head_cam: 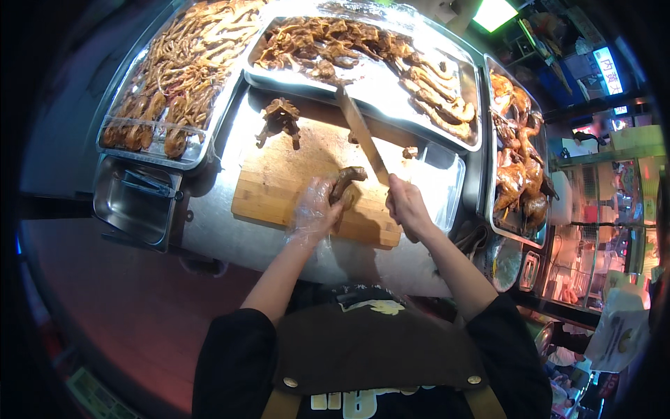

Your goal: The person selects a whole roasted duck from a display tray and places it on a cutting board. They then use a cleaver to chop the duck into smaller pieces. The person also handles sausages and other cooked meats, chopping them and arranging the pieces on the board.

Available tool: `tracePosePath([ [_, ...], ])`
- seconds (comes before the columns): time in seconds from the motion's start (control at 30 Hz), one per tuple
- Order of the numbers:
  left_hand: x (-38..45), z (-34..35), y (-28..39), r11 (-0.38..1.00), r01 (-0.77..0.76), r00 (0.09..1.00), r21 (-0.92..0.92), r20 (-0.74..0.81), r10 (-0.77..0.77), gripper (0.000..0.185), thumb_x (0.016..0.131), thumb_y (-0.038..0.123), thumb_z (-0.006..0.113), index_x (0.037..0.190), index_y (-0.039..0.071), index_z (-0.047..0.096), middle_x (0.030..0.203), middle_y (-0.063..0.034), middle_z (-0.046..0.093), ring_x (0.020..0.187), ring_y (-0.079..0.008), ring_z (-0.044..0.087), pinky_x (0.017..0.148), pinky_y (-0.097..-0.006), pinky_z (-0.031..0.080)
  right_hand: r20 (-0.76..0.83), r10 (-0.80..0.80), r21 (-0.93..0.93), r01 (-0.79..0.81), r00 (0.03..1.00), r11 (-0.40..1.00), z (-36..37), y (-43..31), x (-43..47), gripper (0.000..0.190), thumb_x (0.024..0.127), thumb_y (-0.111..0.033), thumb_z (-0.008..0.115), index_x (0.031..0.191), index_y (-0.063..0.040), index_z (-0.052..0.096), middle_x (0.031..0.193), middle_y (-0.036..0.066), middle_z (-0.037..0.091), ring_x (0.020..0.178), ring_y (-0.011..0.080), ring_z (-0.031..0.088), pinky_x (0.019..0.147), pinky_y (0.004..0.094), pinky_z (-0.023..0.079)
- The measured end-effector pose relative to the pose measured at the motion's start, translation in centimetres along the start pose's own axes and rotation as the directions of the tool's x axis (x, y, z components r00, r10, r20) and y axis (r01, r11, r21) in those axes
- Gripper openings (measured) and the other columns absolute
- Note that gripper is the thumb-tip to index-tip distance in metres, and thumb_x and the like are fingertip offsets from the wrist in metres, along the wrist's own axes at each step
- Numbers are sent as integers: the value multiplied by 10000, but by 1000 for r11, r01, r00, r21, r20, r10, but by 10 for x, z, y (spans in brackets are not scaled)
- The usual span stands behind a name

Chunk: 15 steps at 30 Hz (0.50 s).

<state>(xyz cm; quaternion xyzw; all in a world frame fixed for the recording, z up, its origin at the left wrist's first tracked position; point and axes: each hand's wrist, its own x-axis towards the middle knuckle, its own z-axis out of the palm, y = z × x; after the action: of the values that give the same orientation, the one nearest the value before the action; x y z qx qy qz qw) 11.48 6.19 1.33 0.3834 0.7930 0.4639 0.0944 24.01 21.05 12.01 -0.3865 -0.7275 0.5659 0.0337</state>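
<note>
My left hand (315, 207), in a clear plastic glove, grips a curved brown piece of cooked meat (347, 180), likely a poultry neck, over a wooden cutting board (277, 183). My bare right hand (408, 206) is closed around the handle of a long-bladed knife (365, 137). The blade points away from me, to the right of the meat and apart from it. A browned piece of poultry carcass (280, 119) rests near the board's far left corner. Smaller meat bits lie farther along, one a short chunk (410, 152) at the right.
Beyond the board stands a metal tray (477, 118) of cooked meat pieces. Another tray (107, 137) at left holds feet and heads. Whole roast birds (515, 173) fill a right-hand tray. A clear plastic container (454, 196) sits beside the board; metal tongs (149, 183) lie in a steel pan (112, 209).
</note>
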Motion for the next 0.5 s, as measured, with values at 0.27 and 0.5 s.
tracePosePath([
  [0.27,9,-3,3,998,-17,994,-53,109,23,380,723,223,797,1027,57,641,1034,-139,626,957,-318,625,824,-380,519,49,160,-72,-156,986,985,15,32,6,549,1025,-485,385,724,-40,496,551,33,480,435,117,477,397,271,399],
  [0.5,13,-10,3,995,-89,986,-50,136,95,409,721,155,782,1074,32,618,1050,-138,612,975,-320,618,840,-386,517,45,165,34,-167,985,985,14,36,5,550,1018,-487,409,842,3,587,526,38,488,455,138,511,434,305,412],
])
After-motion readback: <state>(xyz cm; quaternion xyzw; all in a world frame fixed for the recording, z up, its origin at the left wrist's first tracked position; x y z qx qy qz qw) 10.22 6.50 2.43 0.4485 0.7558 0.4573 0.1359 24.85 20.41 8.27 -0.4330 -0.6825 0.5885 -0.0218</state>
